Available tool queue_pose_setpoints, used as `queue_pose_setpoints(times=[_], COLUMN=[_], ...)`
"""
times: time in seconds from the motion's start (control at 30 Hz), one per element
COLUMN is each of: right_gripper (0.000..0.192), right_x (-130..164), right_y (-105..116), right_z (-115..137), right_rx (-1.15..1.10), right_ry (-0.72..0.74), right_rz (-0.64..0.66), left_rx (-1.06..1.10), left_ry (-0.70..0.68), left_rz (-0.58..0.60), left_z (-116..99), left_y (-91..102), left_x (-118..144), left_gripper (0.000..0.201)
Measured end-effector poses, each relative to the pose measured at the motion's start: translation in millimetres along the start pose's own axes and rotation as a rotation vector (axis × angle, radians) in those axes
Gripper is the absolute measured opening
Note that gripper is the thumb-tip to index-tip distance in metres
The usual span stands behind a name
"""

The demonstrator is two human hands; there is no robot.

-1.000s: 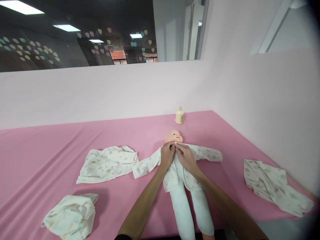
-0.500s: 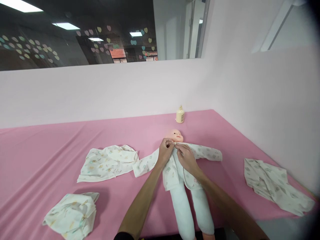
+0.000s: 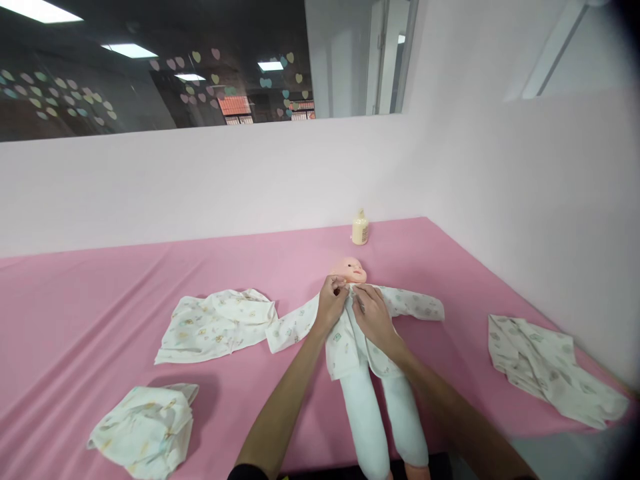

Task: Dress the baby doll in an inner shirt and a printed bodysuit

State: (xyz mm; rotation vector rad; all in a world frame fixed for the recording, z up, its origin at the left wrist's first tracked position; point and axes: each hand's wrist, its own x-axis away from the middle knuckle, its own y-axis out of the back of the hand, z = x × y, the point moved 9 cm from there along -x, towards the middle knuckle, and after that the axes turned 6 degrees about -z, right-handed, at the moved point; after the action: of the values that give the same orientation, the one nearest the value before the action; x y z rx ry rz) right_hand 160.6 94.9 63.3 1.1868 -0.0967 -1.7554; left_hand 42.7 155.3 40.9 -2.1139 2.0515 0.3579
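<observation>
Soft cloth and smooth plastic under your hands

You pinch the doll's (image 3: 357, 333) thin printed cotton jacket (image 3: 345, 343); its head looks like smooth matt plastic, its legs plain white cloth, and the desk (image 3: 100, 300) wears matt pink fabric, faintly creased.

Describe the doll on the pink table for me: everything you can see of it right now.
The doll lies on its back on the pink table, head toward the wall, bare head, plain white legs toward the camera. It wears a white printed top, sleeves spread sideways. The left hand and right hand pinch the top's collar under the chin.
</observation>
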Motion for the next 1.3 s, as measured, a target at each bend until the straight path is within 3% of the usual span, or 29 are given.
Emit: queue_pose_setpoints(times=[0.13, 0.33, 0.47, 0.63, 0.93, 1.13, 1.3], right_gripper=[0.030, 0.027, 0.030, 0.033, 0.041, 0.035, 0.015], right_x=[1.6, 2.4, 3.1, 4.4, 6.0, 10.3, 16.7], right_y=[0.0, -2.7, 1.3, -4.0, -10.5, 3.1, 21.9], right_z=[-4.1, 11.0, 10.3, 11.9, 12.1, 1.6, -0.8], right_rx=[0.023, 0.146, 0.186, 0.203, 0.205, 0.125, 0.201], right_ry=[-0.031, 0.060, 0.003, 0.048, 0.098, -0.029, -0.092], right_rz=[-0.003, 0.073, 0.041, 0.097, 0.166, 0.135, 0.140], left_rx=[0.003, -0.015, -0.045, -0.021, 0.156, -0.027, -0.583], left_ry=[0.008, -0.011, -0.037, -0.047, 0.079, 0.025, -0.107], left_rz=[-0.004, 0.031, 0.035, 0.039, 0.039, 0.076, -0.009], left_z=[1.3, -5.7, -11.5, -10.1, 1.0, -13.3, -38.8], left_y=[0.1, -3.2, -5.1, -5.3, -1.9, -0.5, 6.6], left_x=[-0.3, 1.4, 4.0, 4.0, -1.3, 4.4, 25.3], left_gripper=[0.021, 0.018, 0.019, 0.020, 0.025, 0.024, 0.020])
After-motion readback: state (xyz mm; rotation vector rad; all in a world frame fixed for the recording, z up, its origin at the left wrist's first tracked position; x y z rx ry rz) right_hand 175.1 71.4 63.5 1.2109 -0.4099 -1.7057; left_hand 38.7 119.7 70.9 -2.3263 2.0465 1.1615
